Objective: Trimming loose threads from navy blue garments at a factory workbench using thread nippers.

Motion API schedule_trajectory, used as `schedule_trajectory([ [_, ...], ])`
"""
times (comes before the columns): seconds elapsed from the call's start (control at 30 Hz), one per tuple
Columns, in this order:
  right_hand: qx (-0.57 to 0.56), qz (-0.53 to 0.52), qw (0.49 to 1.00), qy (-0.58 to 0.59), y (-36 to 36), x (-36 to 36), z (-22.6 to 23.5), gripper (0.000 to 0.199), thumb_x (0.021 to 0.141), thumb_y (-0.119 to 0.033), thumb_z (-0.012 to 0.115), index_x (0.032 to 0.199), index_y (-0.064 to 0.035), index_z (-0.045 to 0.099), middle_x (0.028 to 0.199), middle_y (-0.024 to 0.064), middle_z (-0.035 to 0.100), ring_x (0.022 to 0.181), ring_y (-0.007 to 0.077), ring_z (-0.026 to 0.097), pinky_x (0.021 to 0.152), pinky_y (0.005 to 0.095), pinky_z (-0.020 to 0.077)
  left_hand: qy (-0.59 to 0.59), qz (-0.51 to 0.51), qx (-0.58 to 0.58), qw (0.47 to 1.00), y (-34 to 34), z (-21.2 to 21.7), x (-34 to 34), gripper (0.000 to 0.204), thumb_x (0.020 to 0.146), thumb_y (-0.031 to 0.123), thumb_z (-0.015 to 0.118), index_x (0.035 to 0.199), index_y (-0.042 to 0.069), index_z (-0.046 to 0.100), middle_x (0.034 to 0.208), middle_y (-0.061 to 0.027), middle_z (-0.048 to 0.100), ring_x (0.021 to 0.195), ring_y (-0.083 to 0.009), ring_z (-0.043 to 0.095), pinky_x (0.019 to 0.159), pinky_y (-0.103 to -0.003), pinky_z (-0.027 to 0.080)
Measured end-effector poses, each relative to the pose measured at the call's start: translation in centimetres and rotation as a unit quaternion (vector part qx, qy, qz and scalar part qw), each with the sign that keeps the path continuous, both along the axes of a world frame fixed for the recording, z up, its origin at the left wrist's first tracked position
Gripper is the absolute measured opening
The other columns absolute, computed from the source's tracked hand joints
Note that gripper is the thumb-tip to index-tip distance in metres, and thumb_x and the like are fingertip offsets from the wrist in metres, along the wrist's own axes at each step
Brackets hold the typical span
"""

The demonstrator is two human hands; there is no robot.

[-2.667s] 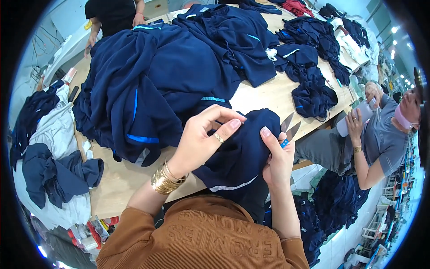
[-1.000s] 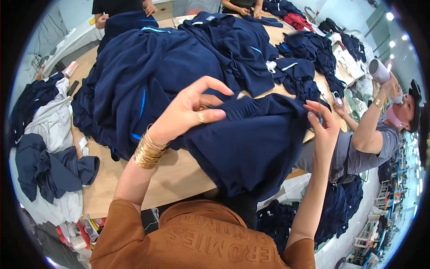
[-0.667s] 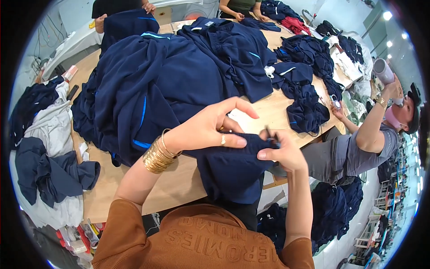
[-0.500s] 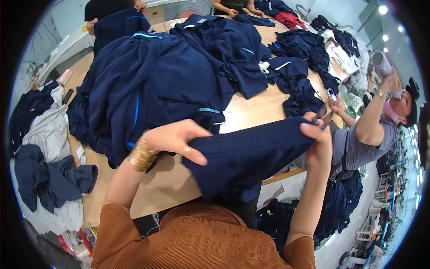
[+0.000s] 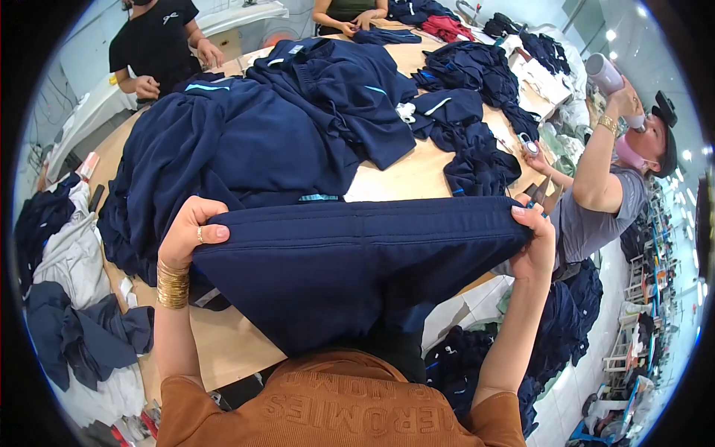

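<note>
Both my hands hold 1 navy garment [image 5: 350, 268] stretched flat above the near edge of the wooden worktable [image 5: 417, 175]. My left hand [image 5: 192, 235], ringed and with gold bangles [image 5: 173, 284] at the wrist, is closed on the garment's left corner, thumb on top. My right hand [image 5: 535, 242] is closed on the right corner, fingers curled over the band. The garment's long axis runs left to right between my 2 fists, its top band taut and nearly level, the rest hanging down toward my chest. Neither hand is nearer; each has 1 end. Beyond it lies a big heap of navy clothes [image 5: 253, 141] with light-blue trim. At the right a seated person in a grey shirt [image 5: 599, 216] drinks from a tumbler [image 5: 611, 78]; 2 more people work at the far side.
</note>
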State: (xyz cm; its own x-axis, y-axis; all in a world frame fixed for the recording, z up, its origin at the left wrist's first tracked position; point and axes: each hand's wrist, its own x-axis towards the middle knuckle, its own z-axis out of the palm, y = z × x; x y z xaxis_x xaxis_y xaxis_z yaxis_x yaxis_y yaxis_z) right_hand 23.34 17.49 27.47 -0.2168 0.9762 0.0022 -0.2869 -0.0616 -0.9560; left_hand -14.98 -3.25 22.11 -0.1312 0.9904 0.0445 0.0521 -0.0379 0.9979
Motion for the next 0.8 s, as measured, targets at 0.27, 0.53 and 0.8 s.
schedule_trajectory([
  [0.27,-0.002,0.002,1.0,0.014,0.6,0.8,-0.8,0.013,0.066,-0.003,0.063,0.076,-0.0037,0.055,0.064,-0.0036,0.049,0.051,0.0043,0.044,0.047,0.0159,0.0321,0.002,-0.004,-0.001,1.0,-0.3,0.7,0.4,0.027,0.075,0.022,0.07,0.066,0.0,0.058,0.058,0.0026,0.053,0.053,-0.0026,0.045,0.051,-0.017,0.036],
  [0.53,-0.013,-0.005,0.999,0.031,0.7,0.3,-0.9,0.018,0.064,-0.002,0.063,0.079,-0.0015,0.054,0.071,0.0014,0.053,0.059,0.0109,0.052,0.056,0.0194,0.0425,-0.011,-0.04,-0.02,0.999,0.3,1.6,1.1,0.022,0.075,0.017,0.071,0.07,-0.002,0.059,0.061,0.0028,0.054,0.057,-0.0036,0.047,0.055,-0.018,0.039],
  [0.8,-0.036,0.234,0.971,-0.008,-1.3,-6.4,0.7,0.014,0.066,-0.002,0.063,0.077,-0.0017,0.056,0.067,0.0011,0.055,0.059,0.0103,0.052,0.059,0.0212,0.0406,-0.091,-0.22,0.04,0.97,7.0,-2.2,11.7,0.052,0.08,0.016,0.068,0.125,0.003,0.045,0.107,-0.0063,0.057,0.099,-0.0168,0.053,0.089,-0.032,0.043],
])
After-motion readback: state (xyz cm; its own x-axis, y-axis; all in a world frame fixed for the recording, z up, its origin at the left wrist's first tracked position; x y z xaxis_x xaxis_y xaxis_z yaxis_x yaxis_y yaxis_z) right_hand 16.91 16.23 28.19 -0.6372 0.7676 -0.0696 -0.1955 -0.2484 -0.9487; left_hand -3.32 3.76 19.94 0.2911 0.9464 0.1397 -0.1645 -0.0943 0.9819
